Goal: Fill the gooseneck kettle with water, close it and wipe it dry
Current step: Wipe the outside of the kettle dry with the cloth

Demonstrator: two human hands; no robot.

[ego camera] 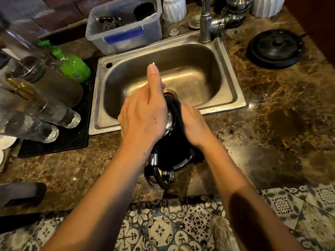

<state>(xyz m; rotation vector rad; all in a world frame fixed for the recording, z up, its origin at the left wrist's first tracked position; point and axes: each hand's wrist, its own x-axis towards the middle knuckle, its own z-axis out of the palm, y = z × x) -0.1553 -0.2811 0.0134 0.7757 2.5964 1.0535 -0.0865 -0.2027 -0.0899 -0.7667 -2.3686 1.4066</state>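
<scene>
The gooseneck kettle (169, 154), black with chrome trim, stands on the marble counter at the sink's front edge, handle toward me. My left hand (145, 116) lies over its lid and top, thumb pointing up over the basin; the spout is hidden behind that hand. My right hand (194, 126) presses a dark cloth (178, 113) against the kettle's right side. The cloth drapes down the body. The kettle's round black base (275, 48) sits on the counter to the right of the sink.
The steel sink (233, 91) lies just behind the kettle, with its tap (205, 19) at the back. A green bottle (74, 67) and several glass bottles on a black mat (54, 142) crowd the left. A clear plastic bin (125, 28) stands behind the sink.
</scene>
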